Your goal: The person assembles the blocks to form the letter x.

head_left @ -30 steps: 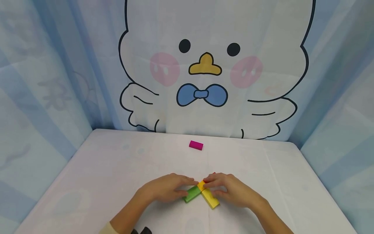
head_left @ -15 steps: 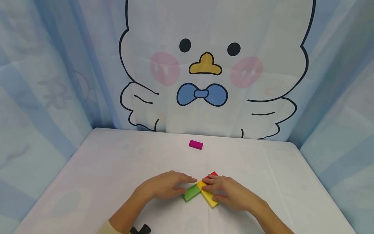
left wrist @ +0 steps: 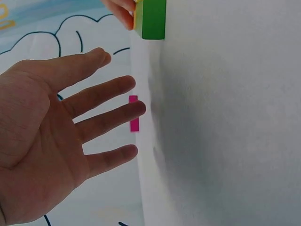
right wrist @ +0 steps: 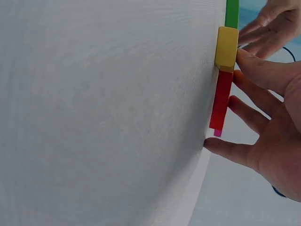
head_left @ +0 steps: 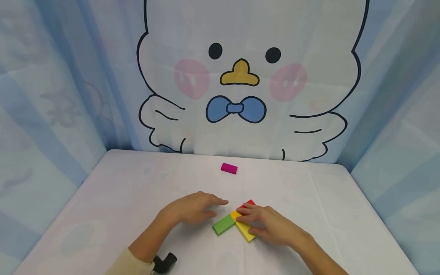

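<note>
A green block (head_left: 222,224), a small yellow piece (head_left: 234,215), a longer yellow block (head_left: 245,232) and a red block (head_left: 252,202) lie touching on the white table in a branched shape. My right hand (head_left: 273,225) rests its fingertips on the red and yellow blocks and hides part of them; in the right wrist view its thumb touches the yellow block (right wrist: 226,49), with fingers extended over the red block (right wrist: 221,100). Left of the green block, my left hand (head_left: 195,208) hovers apart from it, fingers spread and holding nothing, as the left wrist view confirms.
Farther back on the table (head_left: 165,172) lies a magenta block (head_left: 228,168). A curtain (head_left: 237,141) with a cartoon bird hangs behind the table's back edge. Beside my left sleeve (head_left: 132,263) is a black object (head_left: 165,263).
My left hand has drawn away from the green block, back and to the left. My right fingers have shifted slightly, uncovering more of the red block. The blocks keep their arrangement.
</note>
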{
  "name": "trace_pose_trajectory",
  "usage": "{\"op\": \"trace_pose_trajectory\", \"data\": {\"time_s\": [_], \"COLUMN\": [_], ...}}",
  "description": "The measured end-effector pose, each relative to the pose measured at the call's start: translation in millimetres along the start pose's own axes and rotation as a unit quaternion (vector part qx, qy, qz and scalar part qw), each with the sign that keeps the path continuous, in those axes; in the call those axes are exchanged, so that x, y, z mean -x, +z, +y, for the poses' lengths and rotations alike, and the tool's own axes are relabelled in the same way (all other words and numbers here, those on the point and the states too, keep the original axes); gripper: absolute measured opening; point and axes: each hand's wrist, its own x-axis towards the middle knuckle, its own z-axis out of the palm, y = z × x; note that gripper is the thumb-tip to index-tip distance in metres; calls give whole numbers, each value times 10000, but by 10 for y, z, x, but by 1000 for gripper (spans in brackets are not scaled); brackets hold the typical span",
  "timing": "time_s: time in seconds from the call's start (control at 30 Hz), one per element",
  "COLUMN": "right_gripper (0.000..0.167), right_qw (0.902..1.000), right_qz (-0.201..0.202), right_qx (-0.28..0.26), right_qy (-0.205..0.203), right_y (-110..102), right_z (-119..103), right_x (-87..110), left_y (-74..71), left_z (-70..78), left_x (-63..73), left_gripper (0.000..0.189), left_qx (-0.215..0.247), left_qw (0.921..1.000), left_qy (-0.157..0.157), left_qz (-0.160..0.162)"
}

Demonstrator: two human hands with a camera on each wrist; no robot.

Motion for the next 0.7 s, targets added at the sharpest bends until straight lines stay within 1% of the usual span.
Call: {"op": "trace_pose_trajectory", "data": {"time_s": [0.2, 0.33, 0.47, 0.57, 0.7], "right_gripper": [46, 46, 46, 46, 46], "right_qw": [10000, 10000, 10000, 9998, 9997], "right_qz": [-37, -15, -28, -73, -88], "right_qx": [-18, 46, -13, -69, -103], "right_qy": [79, 49, 82, 149, 188], "right_y": [0, -4, -7, -10, -7], "right_z": [4, 8, 9, 9, 12], "right_x": [-26, -29, -30, -37, -42], "left_y": [-83, -128, -157, -176, -203], "left_z": [-51, -105, -167, -211, -258], "left_x": [-109, -213, -326, -410, -532], "left_gripper": [47, 45, 44, 42, 40], "left_qx": [95, 225, 374, 601, 889], "left_qw": [9997, 9991, 9977, 9953, 9901], "left_qy": [-86, -75, -122, -15, 173], "left_qz": [185, 347, 546, 761, 1074]}}
